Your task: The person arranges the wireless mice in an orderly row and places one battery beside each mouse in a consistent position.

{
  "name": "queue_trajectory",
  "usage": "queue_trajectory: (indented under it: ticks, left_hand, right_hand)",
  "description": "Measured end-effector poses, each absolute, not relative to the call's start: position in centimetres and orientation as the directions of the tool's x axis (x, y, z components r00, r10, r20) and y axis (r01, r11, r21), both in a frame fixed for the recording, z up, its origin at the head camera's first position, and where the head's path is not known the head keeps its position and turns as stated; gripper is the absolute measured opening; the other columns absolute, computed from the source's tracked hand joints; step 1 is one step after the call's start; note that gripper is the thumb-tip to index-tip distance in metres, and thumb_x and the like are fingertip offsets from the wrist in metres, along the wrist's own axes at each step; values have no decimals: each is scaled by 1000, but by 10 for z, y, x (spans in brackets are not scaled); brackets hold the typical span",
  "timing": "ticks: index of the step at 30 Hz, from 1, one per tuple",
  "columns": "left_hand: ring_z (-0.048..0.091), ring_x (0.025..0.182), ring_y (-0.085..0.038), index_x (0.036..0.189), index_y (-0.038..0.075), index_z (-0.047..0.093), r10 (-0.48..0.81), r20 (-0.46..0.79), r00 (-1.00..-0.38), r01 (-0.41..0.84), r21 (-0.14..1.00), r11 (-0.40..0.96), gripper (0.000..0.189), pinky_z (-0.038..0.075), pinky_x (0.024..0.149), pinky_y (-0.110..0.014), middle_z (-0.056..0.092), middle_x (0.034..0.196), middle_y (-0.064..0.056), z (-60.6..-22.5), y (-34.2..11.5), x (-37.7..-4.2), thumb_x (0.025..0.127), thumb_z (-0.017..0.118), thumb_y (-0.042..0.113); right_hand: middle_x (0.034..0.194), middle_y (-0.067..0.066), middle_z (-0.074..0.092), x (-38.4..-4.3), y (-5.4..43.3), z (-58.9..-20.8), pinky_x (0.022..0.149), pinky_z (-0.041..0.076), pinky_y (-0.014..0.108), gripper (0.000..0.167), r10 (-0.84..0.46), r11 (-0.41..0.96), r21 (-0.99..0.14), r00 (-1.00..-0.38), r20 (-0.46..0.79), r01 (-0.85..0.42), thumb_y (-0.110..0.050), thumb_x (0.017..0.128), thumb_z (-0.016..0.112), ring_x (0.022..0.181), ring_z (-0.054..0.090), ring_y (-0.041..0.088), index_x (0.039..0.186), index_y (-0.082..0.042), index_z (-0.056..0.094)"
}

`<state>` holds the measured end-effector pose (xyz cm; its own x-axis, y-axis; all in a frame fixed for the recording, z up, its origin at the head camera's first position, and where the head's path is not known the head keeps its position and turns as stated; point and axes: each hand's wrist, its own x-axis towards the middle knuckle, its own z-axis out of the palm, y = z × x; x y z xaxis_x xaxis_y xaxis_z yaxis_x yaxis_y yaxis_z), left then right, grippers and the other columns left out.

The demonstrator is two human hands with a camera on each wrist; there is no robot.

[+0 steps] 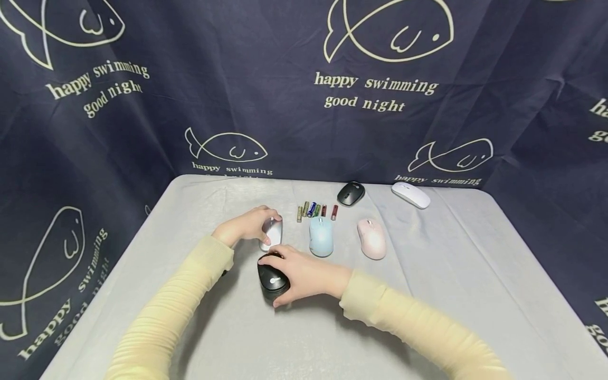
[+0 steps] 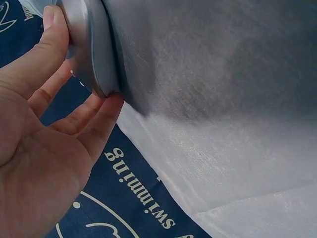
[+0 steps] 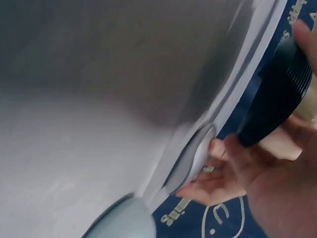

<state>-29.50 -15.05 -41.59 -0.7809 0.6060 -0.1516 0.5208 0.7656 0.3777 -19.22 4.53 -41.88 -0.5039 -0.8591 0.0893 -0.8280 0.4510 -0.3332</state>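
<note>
My left hand [image 1: 248, 224] grips a silver computer mouse [image 1: 274, 232] by its two ends, thumb at the near end and fingers at the far end. In the left wrist view the silver mouse [image 2: 101, 47] stands close to the tabletop, between thumb and fingertips. My right hand [image 1: 309, 272] holds a black computer mouse [image 1: 273, 278] from the right side, fingers over its far end and thumb at its ribbed near end. The right wrist view shows that black mouse [image 3: 275, 96] raised off the cloth, close to the silver one.
A light blue mouse [image 1: 321, 237] and a pink mouse [image 1: 372, 239] lie to the right. Several small batteries [image 1: 311, 209] stand behind the blue one. Farther back are another black mouse [image 1: 351, 193] and a white mouse [image 1: 411, 195]. A dark curtain [image 1: 294, 105] hangs behind the table.
</note>
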Motion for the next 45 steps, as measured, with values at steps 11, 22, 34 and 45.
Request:
queue_trajectory:
  ticks: [11,22,34,45]
  left_hand:
    - [48,117,-30,126,6,56,607,-156,-779,523,372,767,63,41,101,-43,52,127,-16,-417,-150,-294,69,82,14]
    - [48,118,-31,125,6,57,607,-149,-781,525,372,766,63,41,102,-44,51,128,-18,-415,-151,-295,68,82,13]
    - [47,120,-31,126,6,56,598,-163,-785,513,371,774,64,40,103,-43,51,130,-17,-416,-151,-296,68,82,14]
    - [48,120,-31,125,6,57,605,-152,-782,520,376,767,64,40,102,-42,51,128,-17,-415,-151,-296,68,83,14]
  right_hand:
    - [123,6,47,-179,35,-418,85,49,26,81,-756,575,-333,-641,132,-747,-56,65,77,106,49,17,131,-19,48]
    - [118,7,47,-172,25,-430,84,50,25,83,-756,597,-291,-645,108,-748,-59,65,76,102,50,18,130,-17,48]
    - [115,8,50,-174,19,-434,80,52,28,83,-740,635,-245,-668,79,-733,-63,64,75,99,52,18,127,-16,50]
    - [114,9,51,-176,13,-435,77,52,28,82,-733,654,-213,-678,60,-726,-65,65,73,99,53,19,126,-15,52]
